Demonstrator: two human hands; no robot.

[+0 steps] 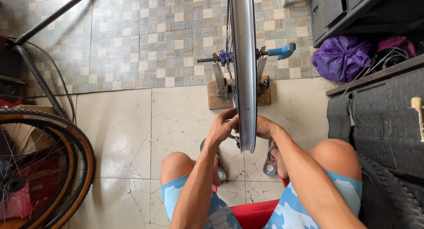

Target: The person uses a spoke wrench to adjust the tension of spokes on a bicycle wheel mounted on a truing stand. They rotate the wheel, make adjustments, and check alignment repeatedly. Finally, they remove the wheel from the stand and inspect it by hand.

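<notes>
While the bare silver wheel point(245, 70) stands upright in the middle of the frame, clamped by its purple hub point(226, 58) in a metal stand point(219, 81) on a wooden board point(215, 101), both hands meet at its lower rim. The left hand point(223, 125), just left of the rim, has its fingers curled in and pressed together near the spokes, seemingly pinching a small metal piece point(233, 136) by the rim, though what it is cannot be told. The right hand point(265, 126) sits just right of the rim, touching it; the rim hides its fingertips, so whether they pinch or press cannot be told.

Below the hands, two knees in blue patterned shorts point(212, 207) frame a red seat point(256, 213), and grey sandals point(270, 163) rest on the cracked pale floor tiles point(119, 132). At the lower left of the frame leans a tan-walled bicycle tyre point(84, 154) on a spoked wheel. A blue-handled lever point(282, 51) sticks out right of the hub. At the upper right lies a purple bag point(341, 57), with dark woven panels point(380, 118) along the right edge.
</notes>
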